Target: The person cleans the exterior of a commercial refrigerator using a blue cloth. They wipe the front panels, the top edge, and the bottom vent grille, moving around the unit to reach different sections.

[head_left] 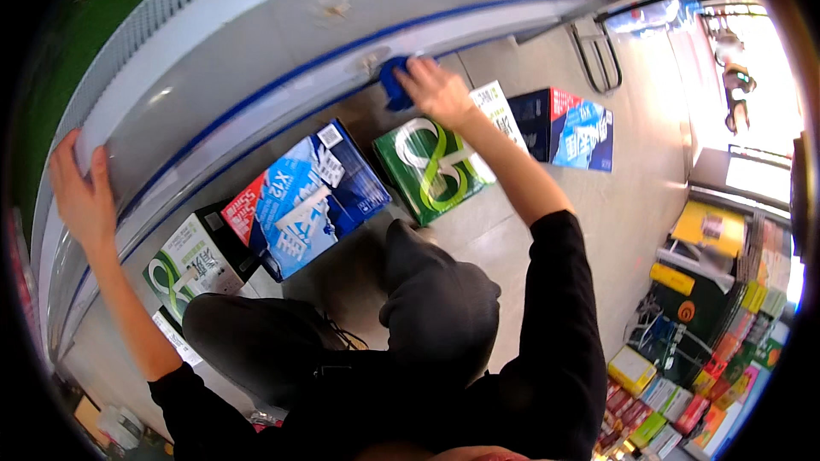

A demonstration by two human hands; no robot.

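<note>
A long grey-and-white cabinet [239, 77] with blue trim strips curves across the far side. My right hand [436, 94] grips a crumpled blue cloth [395, 84] and presses it against the cabinet's lower panel, beside a brownish smudge. Far to the left, my left hand [81, 192] rests on the cabinet's side with thumb and fingers apart, holding nothing. Below the right hand stands a green carton [427, 171] with a white side. Left of that is a blue, red and white carton [312, 196], just beyond my bent knees.
A green-and-white carton [192, 265] sits at the left, and a dark blue carton [576, 130] at the right. Behind it, a black metal rack [598, 55] is on the tiled floor [495, 248]. Shelves of small colourful packages [666, 401] line the lower right, below a bright doorway.
</note>
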